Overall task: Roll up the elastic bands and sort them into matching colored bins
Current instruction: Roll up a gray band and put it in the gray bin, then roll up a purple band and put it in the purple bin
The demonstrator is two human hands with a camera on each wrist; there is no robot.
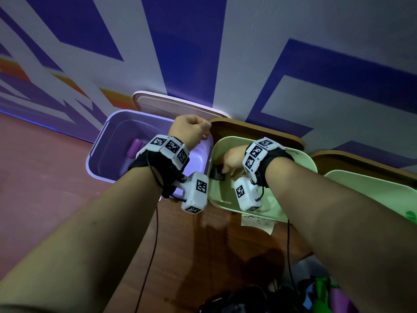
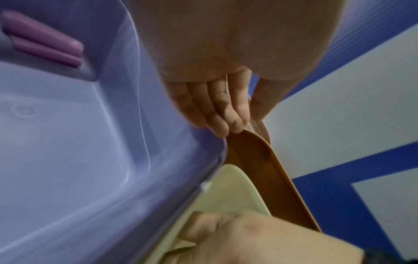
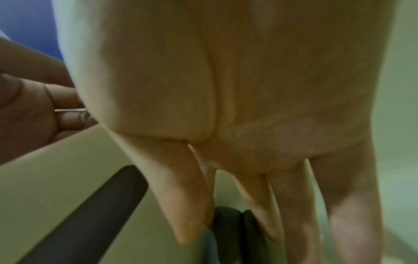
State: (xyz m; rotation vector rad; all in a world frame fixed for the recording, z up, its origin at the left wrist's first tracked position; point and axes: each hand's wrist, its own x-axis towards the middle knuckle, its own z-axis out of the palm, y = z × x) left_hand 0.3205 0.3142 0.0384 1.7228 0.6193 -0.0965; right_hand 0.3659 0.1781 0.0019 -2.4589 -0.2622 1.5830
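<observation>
The head view is rendering dim, with a cool violet cast. Light is pooling on the purple bin (image 1: 102,141) and the wall behind it, while the floor (image 1: 33,172) (lower corners especially) is falling into vignetted darkness. Wide-angle distortion is bending the edges. Both wrist views are showing soft focus; the right hand (image 3: 237,107) is blurring heavily.

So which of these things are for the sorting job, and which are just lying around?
For the job:
- purple bin, with rolled purple bands inside
- green bin, where the right hand pinches a dark rolled band
- second green bin
- pile of unrolled bands
- left hand, holding nothing

Just lying about:
- bin lids against the wall
- paper note
- floor
</observation>
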